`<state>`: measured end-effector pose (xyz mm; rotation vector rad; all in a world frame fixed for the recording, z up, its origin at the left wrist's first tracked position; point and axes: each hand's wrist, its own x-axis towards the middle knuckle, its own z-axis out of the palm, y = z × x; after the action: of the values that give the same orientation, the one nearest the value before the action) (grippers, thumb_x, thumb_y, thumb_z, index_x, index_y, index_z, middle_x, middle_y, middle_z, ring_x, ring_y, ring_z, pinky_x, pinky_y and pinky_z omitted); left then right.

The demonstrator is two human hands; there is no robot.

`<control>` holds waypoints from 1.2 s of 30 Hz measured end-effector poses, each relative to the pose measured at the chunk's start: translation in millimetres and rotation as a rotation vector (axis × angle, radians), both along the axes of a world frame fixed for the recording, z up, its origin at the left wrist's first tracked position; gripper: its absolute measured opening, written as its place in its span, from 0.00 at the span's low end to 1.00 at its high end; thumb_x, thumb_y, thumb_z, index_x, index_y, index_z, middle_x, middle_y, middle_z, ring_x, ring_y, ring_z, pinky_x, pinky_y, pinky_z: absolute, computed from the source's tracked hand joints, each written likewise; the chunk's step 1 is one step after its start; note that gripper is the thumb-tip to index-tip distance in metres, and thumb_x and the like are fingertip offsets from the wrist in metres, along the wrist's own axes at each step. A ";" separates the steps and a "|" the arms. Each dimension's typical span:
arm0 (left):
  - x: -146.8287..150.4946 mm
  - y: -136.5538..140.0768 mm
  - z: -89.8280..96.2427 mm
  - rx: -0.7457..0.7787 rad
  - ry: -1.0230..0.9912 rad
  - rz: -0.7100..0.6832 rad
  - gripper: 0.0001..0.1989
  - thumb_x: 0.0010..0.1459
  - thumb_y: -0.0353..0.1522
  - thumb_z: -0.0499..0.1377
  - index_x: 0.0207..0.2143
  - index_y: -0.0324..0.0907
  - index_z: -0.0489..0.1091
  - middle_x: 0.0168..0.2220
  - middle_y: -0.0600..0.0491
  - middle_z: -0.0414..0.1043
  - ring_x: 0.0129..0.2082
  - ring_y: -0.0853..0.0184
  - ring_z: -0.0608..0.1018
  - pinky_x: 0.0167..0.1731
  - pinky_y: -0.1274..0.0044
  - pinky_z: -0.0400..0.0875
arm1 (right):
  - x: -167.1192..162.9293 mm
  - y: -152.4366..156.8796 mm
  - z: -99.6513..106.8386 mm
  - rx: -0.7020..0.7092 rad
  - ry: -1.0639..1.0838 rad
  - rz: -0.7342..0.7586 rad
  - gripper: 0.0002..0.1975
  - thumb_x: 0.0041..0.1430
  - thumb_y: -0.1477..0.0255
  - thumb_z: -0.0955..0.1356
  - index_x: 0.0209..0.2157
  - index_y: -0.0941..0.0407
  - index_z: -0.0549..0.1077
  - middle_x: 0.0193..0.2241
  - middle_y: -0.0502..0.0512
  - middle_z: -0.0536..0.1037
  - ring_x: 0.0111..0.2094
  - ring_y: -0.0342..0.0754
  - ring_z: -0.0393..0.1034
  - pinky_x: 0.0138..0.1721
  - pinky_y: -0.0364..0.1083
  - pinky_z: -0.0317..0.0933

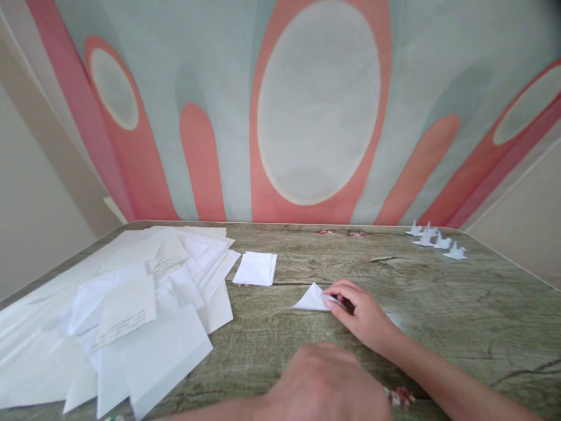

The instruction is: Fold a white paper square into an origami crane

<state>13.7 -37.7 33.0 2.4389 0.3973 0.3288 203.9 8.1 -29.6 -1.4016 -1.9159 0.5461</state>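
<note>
Along the left edge of the surface (pixel 438 304), a wood-grained tabletop, a loose heap of white paper sheets (pixel 170 339) spreads from near the far left corner toward the near edge, its sheets overlapping at odd angles; two smaller slips (pixel 127 310) with lines of writing lie on top. Just beside the heap's right side, left of the surface's middle, sits a small stack of white squares (pixel 256 269). Farther right, around the middle, the folded paper (pixel 312 298) rests on the wood as a white triangle, its peak toward the far edge. Nearer the near edge, the left hand (pixel 328 386) is blurred, its fingers hidden from view, so I cannot tell how open it is or whether it holds anything. The right hand (pixel 357 310) pinches the triangle's right corner between thumb and forefinger, the other fingers curled. Two small red-and-white patches (pixel 325 232) show near the far edge. By the far right corner, five folded paper birds (pixel 425 237) stand clustered.
</note>
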 end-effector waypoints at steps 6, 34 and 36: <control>2.7 33.9 -30.9 0.418 0.157 0.450 0.17 0.59 0.29 0.51 0.52 0.39 0.60 0.53 0.44 0.63 0.54 0.56 0.64 0.51 0.63 0.60 | 0.8 0.6 0.5 -0.005 -0.003 0.009 0.07 0.56 0.73 0.64 0.38 0.54 0.70 0.33 0.51 0.70 0.30 0.45 0.63 0.33 0.44 0.57; -7.0 60.0 -47.6 -0.033 -0.206 0.565 0.33 0.49 0.22 0.56 0.56 0.44 0.49 0.49 0.48 0.60 0.42 0.66 0.70 0.45 0.71 0.68 | -4.9 1.1 12.6 -0.154 0.142 -0.027 0.09 0.56 0.70 0.64 0.38 0.56 0.72 0.28 0.51 0.73 0.31 0.46 0.66 0.35 0.45 0.59; -7.1 62.0 -50.4 -0.069 -0.244 0.589 0.36 0.48 0.21 0.56 0.57 0.45 0.47 0.48 0.49 0.60 0.37 0.69 0.70 0.40 0.74 0.70 | -3.5 0.0 14.6 -0.126 0.146 -0.003 0.08 0.57 0.70 0.63 0.36 0.55 0.72 0.30 0.52 0.72 0.32 0.47 0.66 0.36 0.45 0.59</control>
<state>6.6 24.3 -17.4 2.1346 0.9948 0.8349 200.4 8.1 -15.0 -1.4020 -1.7887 0.7581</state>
